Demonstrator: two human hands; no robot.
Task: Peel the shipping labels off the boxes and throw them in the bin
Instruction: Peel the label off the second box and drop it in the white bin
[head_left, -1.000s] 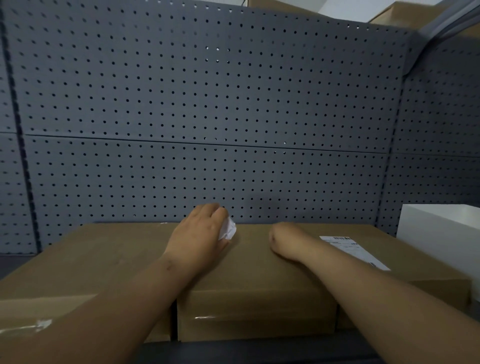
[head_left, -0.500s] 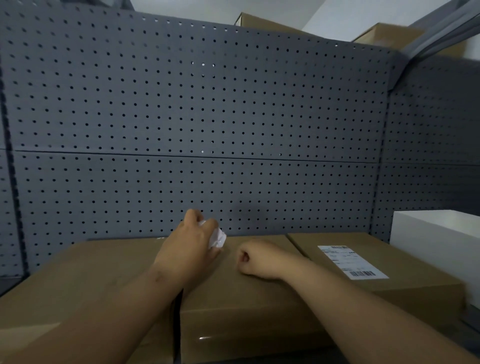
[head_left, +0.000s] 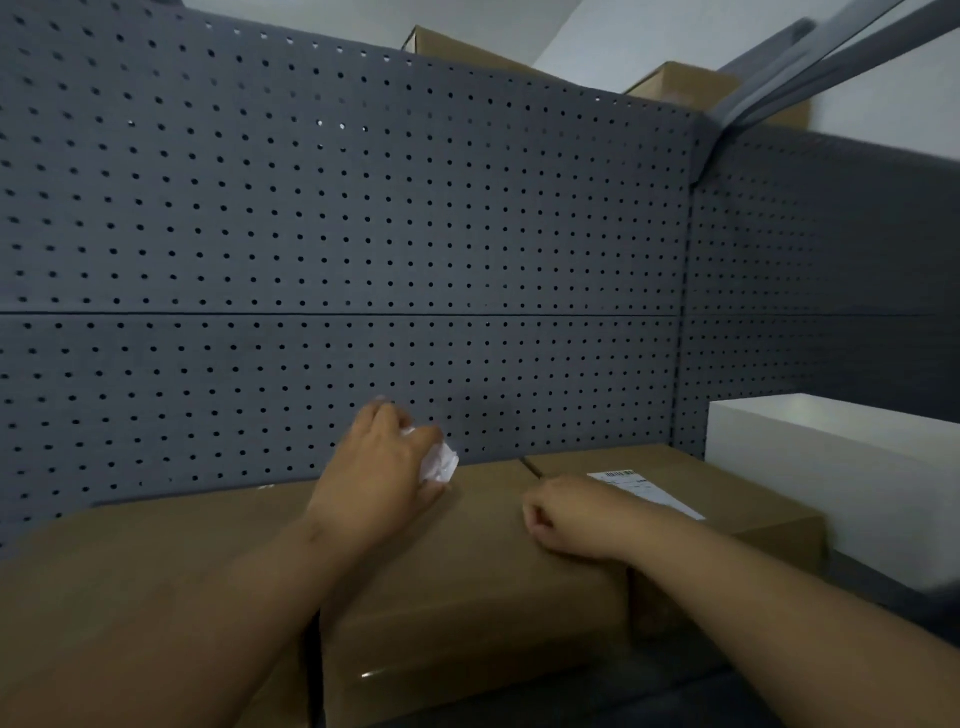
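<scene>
Three brown cardboard boxes lie side by side on a shelf: a left box (head_left: 156, 561), a middle box (head_left: 478, 571) and a right box (head_left: 727, 493). A white shipping label (head_left: 649, 488) with a barcode is stuck flat on top of the right box. My left hand (head_left: 379, 478) hovers over the middle box's far left corner, closed around a crumpled white label (head_left: 440, 461). My right hand (head_left: 571, 519) rests as a loose fist on the middle box, just left of the stuck label, holding nothing.
A dark grey pegboard wall (head_left: 363, 234) rises behind the boxes and turns a corner at the right. A white box (head_left: 831, 467) stands to the right of the cardboard boxes. Two more cardboard boxes (head_left: 691, 83) sit above the pegboard.
The view has tilted up and to the left. My left hand has lifted slightly with the crumpled label. My right hand has slid left, away from the stuck label.
</scene>
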